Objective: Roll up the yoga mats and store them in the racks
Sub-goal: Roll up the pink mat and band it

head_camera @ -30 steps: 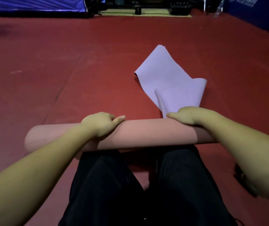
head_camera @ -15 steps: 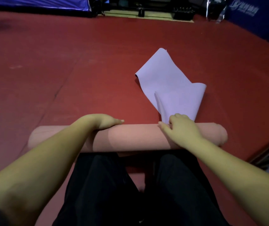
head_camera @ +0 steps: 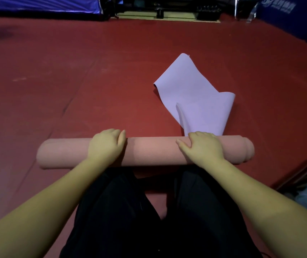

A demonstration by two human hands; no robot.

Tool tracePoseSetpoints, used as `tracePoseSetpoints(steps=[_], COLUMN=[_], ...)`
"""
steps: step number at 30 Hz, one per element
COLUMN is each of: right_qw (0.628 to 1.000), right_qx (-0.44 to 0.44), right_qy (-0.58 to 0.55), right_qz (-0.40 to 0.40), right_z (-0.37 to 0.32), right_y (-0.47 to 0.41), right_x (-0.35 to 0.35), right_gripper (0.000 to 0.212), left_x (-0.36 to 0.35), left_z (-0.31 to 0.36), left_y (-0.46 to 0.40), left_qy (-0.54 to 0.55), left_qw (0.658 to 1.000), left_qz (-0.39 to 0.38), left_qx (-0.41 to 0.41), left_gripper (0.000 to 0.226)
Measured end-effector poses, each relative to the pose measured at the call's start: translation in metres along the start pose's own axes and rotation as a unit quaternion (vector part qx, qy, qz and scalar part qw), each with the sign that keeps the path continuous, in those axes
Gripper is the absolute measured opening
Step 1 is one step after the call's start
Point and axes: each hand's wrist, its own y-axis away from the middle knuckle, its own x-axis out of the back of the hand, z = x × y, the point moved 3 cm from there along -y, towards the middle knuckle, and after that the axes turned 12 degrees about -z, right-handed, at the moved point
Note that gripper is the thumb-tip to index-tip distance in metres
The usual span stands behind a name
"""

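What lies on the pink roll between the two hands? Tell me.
Nothing: the head view shows only bare pink mat between the left hand and right hand.

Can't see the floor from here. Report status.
Left hand and right hand on rolled pink yoga mat. Lilac yoga mat beyond, unrolled. No rack seen.
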Motion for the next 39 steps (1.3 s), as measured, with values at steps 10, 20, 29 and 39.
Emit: tracePoseSetpoints(steps=[10,20,29,39], right_qw=[0.994,0.973,0.929,0.997], right_qx=[-0.036,-0.054,-0.054,-0.002], right_qy=[-0.037,-0.066,-0.115,-0.069], right_qz=[-0.098,-0.214,-0.346,-0.044], right_z=[0.004,0.027,0.029,0.01], right_y=[-0.017,-0.005,0.001,-0.012], right_x=[0.013,0.04,0.038,0.038], right_gripper=[0.065,0.072,0.067,0.054], left_x=[-0.009,0.028,0.027,0.01], left_z=[0.004,0.031,0.036,0.018], left_y=[0.007,0.001,0.02,-0.024], left_qy=[-0.123,-0.116,-0.066,0.017], left_qw=[0.991,0.986,0.968,0.903], left_qz=[-0.049,-0.121,-0.239,-0.412], left_qx=[0.023,-0.01,0.044,0.118], left_gripper=[0.046,0.055,0.06,0.067])
